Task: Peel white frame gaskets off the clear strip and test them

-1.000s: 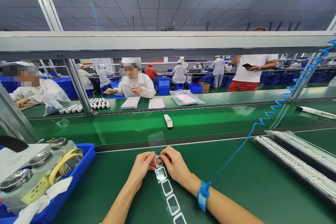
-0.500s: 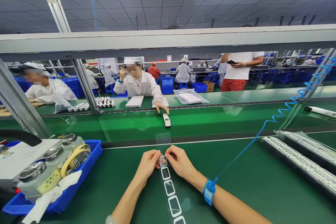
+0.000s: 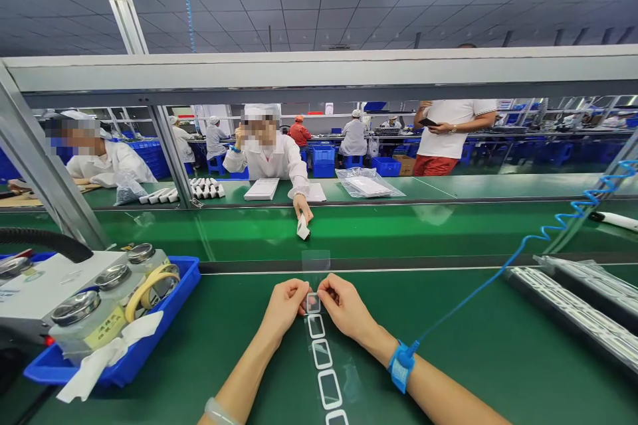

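Observation:
A clear film strip with several white rounded rectangular frames (image 3: 329, 390) runs away from me along the green work surface. My left hand (image 3: 285, 309) pinches its left edge beside the far-end frame. Opposite, my right hand (image 3: 345, 309) is closed with thumb and fingertips at the right edge of that same frame. The fingertips partly hide the contact. A bare piece of clear film (image 3: 316, 260) sticks out beyond the hands toward the belt. Around my right wrist is a blue strap (image 3: 401, 366) with a coiled cord.
To the left, a blue tray (image 3: 169, 319) holds lidded jars (image 3: 77, 325), yellow tape (image 3: 142, 292) and white tissue (image 3: 107, 362). Long slotted trays (image 3: 568, 299) lie on the right. Across the green belt (image 3: 239, 232), a co-worker's hand (image 3: 302, 206) holds a white device (image 3: 302, 228).
The co-worker's hand has closed on the white device and tilted it, shifting it leftward. My hands keep nearly the same grip on the film strip. The camera view has shifted slightly.

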A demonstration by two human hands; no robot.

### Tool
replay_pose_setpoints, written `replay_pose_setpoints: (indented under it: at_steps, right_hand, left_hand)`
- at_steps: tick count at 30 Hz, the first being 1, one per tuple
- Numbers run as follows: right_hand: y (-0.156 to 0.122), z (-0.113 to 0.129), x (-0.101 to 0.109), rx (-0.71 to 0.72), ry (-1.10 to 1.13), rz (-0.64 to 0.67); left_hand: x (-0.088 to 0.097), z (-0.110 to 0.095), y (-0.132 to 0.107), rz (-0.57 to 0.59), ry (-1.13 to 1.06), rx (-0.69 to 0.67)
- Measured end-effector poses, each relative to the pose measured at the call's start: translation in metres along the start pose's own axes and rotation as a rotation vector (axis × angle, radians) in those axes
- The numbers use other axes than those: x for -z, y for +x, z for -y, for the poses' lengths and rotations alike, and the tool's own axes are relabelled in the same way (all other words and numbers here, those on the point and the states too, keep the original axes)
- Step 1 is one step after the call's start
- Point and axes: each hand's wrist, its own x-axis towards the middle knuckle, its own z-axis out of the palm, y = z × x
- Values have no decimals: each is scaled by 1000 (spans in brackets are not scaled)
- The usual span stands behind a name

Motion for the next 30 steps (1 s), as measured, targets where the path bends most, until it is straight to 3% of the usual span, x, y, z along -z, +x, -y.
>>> replay_pose_setpoints:
  at_steps: [6,8,13,18,30]
  right_hand:
    - [-4,9,3,77,15,28]
    - [-4,12,4,90,101,-25]
    - [9,-4,13,-215,432,-348]
    - [19,-31,24,-355,526,-493]
    - [18,-31,22,-432,558,-459]
  left_hand:
    - [5,0,4,-55,-34,-6]
    - [6,1,5,-70,-39,-10]
    - [6,2,3,-88,-41,-31]
    - [3,1,0,-111,-56,-58]
    - [2,1,-1,-83,-23,-60]
